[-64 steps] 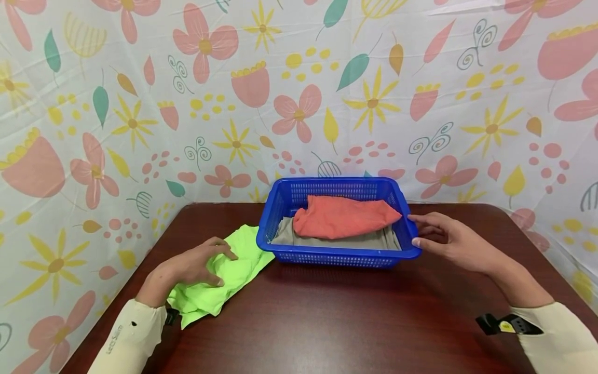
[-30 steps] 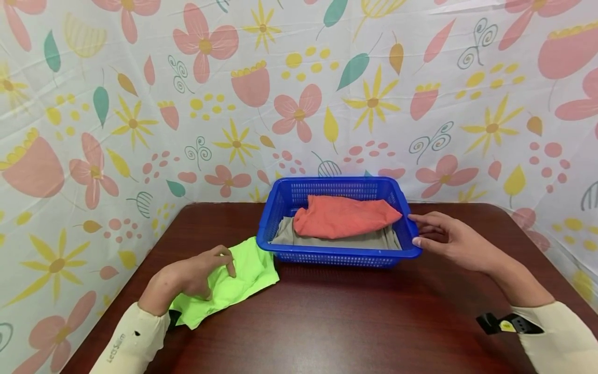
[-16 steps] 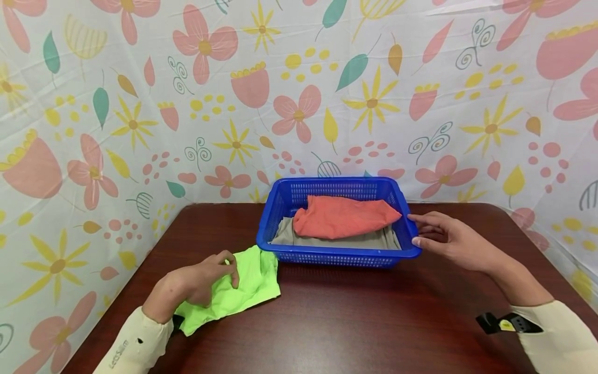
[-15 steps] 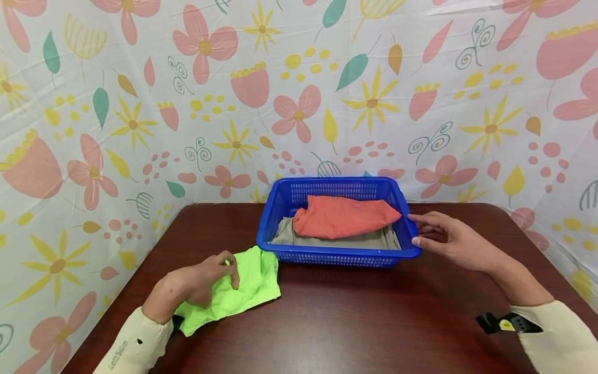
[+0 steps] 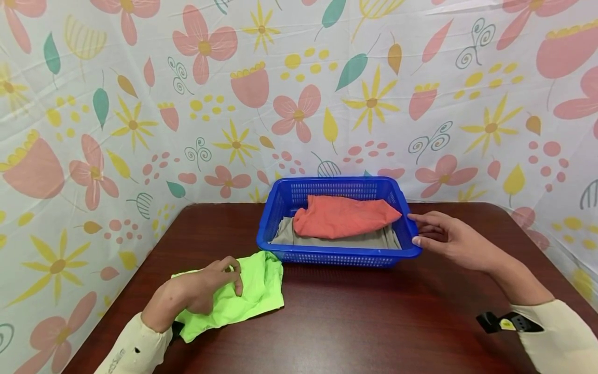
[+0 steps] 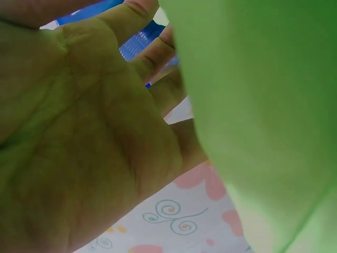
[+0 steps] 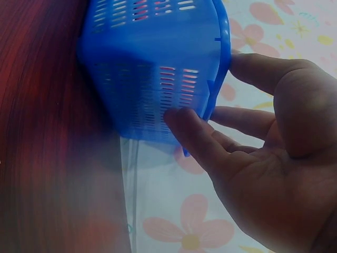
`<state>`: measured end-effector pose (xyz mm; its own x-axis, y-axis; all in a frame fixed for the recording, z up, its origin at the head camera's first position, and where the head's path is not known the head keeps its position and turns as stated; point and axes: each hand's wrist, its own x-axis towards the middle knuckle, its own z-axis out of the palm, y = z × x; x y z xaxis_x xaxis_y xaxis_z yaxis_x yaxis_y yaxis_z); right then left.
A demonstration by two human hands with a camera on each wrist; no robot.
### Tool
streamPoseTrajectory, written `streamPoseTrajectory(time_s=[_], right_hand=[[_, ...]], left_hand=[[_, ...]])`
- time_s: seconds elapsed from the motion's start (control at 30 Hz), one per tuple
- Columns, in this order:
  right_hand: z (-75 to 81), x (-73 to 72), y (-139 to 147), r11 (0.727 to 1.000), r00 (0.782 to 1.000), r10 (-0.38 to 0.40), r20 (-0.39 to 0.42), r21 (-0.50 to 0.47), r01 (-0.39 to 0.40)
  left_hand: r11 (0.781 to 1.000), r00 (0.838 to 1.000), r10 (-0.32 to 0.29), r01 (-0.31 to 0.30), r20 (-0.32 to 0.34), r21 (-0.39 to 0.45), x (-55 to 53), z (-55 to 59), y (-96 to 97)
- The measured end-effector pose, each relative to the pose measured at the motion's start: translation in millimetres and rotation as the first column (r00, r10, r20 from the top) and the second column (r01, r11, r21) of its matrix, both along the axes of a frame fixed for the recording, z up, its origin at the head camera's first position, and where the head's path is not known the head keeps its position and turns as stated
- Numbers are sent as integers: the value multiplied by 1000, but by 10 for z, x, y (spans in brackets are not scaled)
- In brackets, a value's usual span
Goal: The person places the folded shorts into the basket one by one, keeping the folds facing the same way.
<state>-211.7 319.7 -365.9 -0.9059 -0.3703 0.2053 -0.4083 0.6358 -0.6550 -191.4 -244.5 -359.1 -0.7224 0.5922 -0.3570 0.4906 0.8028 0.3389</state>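
Observation:
My left hand (image 5: 205, 285) rests with bent fingers on a bright green cloth (image 5: 254, 288), which lies on the table left of a blue plastic basket (image 5: 341, 252). In the left wrist view, the cloth (image 6: 258, 105) fills the right side and covers the fingertips, while the palm stays bare. At the basket's right end, my right hand (image 5: 446, 241) touches the rim with thumb and fingers spread apart. The right wrist view shows fingertips against the outer wall of the basket (image 7: 152, 68). Inside it, a coral-red cloth (image 5: 345, 217) lies over a grey cloth (image 5: 336, 242).
A dark reddish-brown table (image 5: 355, 317) carries everything. Behind and to the left hangs a white floral curtain (image 5: 299, 62), close to the table's back edge. The basket stands near that back edge.
My left hand has moved slightly right and toward me, dragging and turning the green cloth; its far corner has swung down to the basket's front left corner. Right hand and basket have not moved.

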Motion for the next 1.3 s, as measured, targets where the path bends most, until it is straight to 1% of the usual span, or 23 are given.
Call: streamPoseTrajectory(time_s=[0.23, 0.4, 0.63, 0.8, 0.87, 0.97, 1.13, 1.2, 1.3], right_hand=[[5, -1, -13, 1000, 1000, 2, 12, -8, -2], [10, -5, -16, 1000, 1000, -3, 15, -8, 3], [24, 3, -7, 1000, 1000, -6, 10, -7, 6], [25, 6, -3, 1000, 1000, -16, 9, 3, 16], [31, 9, 0, 1000, 1000, -8, 7, 0, 8], [33, 6, -4, 1000, 1000, -7, 7, -1, 7], [24, 0, -3, 1000, 1000, -12, 13, 3, 12], [23, 6, -3, 1000, 1000, -13, 16, 1, 13], [20, 16, -5, 1000, 1000, -5, 14, -3, 5]], left_hand=[[998, 998, -59, 59, -15, 29, 59, -15, 22], [998, 998, -61, 62, -11, 27, 104, -14, 69], [992, 991, -118, 120, -68, 29, 139, -5, 127], [993, 991, -120, 121, -63, 14, 162, 3, 186], [992, 990, -124, 125, -62, 9, 171, 4, 204], [990, 988, -141, 141, -65, 5, 193, 3, 226], [979, 976, -200, 202, -90, 16, 225, 4, 274], [977, 973, -211, 214, -89, 20, 235, 1, 294], [978, 976, -206, 208, -76, 19, 250, -13, 321]])
